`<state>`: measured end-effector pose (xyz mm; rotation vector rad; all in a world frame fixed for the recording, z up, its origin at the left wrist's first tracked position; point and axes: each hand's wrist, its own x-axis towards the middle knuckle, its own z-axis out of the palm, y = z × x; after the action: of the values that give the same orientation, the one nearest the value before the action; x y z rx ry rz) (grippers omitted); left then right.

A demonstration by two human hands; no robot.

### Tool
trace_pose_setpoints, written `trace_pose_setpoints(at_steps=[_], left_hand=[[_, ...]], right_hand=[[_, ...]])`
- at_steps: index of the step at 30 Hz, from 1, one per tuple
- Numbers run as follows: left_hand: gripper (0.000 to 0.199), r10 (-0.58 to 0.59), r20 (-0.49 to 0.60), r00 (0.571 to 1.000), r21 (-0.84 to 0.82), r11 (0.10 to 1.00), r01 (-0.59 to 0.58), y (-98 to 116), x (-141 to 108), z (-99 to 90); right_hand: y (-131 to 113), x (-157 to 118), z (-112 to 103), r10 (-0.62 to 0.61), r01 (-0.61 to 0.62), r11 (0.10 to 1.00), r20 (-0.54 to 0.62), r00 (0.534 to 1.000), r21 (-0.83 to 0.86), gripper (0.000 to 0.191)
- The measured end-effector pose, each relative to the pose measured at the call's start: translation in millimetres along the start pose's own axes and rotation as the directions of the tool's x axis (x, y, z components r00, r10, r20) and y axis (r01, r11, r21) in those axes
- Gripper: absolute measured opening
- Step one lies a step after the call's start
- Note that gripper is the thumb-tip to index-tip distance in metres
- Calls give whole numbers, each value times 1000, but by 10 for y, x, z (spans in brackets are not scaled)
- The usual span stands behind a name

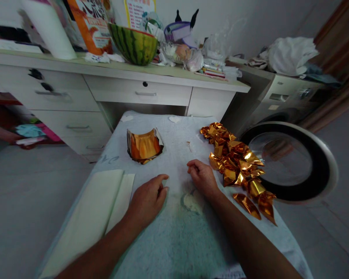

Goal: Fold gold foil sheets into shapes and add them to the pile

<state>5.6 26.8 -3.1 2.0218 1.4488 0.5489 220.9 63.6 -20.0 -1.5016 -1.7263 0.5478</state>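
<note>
My left hand [149, 197] rests on the cloth-covered table [168, 232], thumb and forefinger apart with nothing between them; its other fingers are mostly hidden. My right hand [203, 179] lies opposite with its fingers curled in, and nothing shows in them. Beyond my left hand is a curved stack of shiny gold foil sheets [145, 145]. A heap of folded gold foil pieces [235, 159] spreads along the right side, close to my right hand. Pale folded paper or cloth [84, 217] lies under and beside my left forearm.
A small scrap [189, 145] lies on the table beyond my right hand. Behind stands a white drawer desk [168, 93] bearing a watermelon-patterned bowl [133, 44], an orange bag [93, 27] and clutter. At right, a washing machine's open round door [333, 162] reaches near the table edge.
</note>
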Motion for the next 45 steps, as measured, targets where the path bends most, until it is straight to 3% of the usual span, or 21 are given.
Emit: trace_pose_setpoints(at_steps=[11, 16, 20, 22, 25, 27, 29, 36, 45], left_hand=[[30, 14, -51, 999, 110, 994, -8, 6, 47, -23], [29, 43, 102, 994, 292, 954, -72, 138, -121, -84], [27, 99, 249, 963, 451, 869, -206, 186, -170, -246], [28, 115, 218, 969, 553, 804, -220, 185, -91, -387], [30, 156, 76, 985, 703, 692, -164, 164, 121, -592], [36, 168, -40, 985, 787, 613, -73, 126, 274, -653], [37, 197, -75, 977, 819, 571, -52, 69, 410, -632], [40, 164, -47, 985, 810, 584, -59, -88, 718, -412], [34, 31, -61, 998, 756, 654, 26, -103, 786, -451]], right_hand=[[34, -6, -9, -65, 69, 996, 70, 995, -64, 25], [40, 2, -6, -80, 86, 994, 84, 993, -69, 24], [46, 3, -2, -84, 91, 993, 100, 991, -70, 24], [46, 3, -1, -80, 89, 993, 108, 991, -73, 24], [46, 4, 1, -74, 83, 994, 112, 991, -78, 24], [48, 5, 1, -73, 83, 993, 117, 990, -78, 24], [51, 5, 0, -73, 83, 994, 126, 989, -77, 24], [41, -1, -18, -77, 89, 993, 136, 988, -83, 24], [51, 3, -20, -98, 110, 990, 126, 987, -92, 24]])
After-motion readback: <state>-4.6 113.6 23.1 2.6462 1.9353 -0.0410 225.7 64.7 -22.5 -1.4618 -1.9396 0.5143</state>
